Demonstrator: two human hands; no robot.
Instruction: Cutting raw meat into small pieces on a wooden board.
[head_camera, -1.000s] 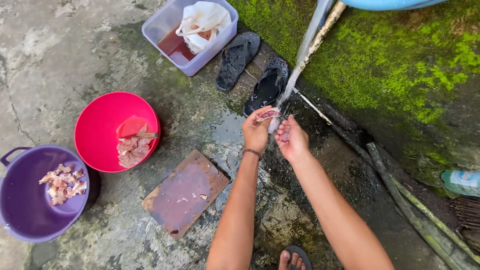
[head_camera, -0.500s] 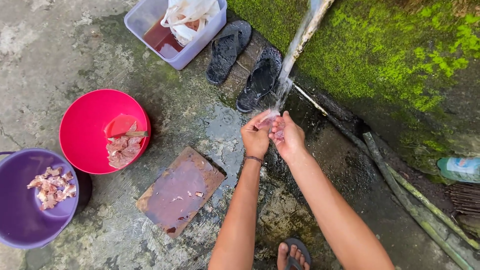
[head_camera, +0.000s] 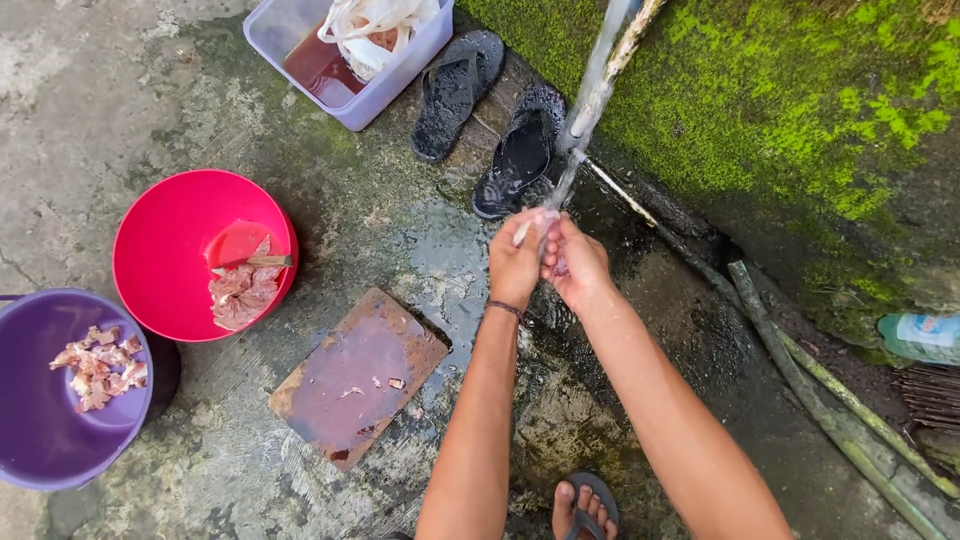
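Together, left hand (head_camera: 517, 265) and right hand (head_camera: 577, 266) cup meat (head_camera: 558, 266).

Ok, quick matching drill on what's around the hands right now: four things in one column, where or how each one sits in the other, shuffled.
Things:
1. purple bucket
2. pink basin
3. cutting board
4. black sandals

Places or states:
A. beside the falling water, near the mossy wall
B. flat on wet concrete, a few scraps on it
C. far left, small meat pieces inside
D. meat pieces and a knife inside

Pairs: 1-C, 2-D, 3-B, 4-A
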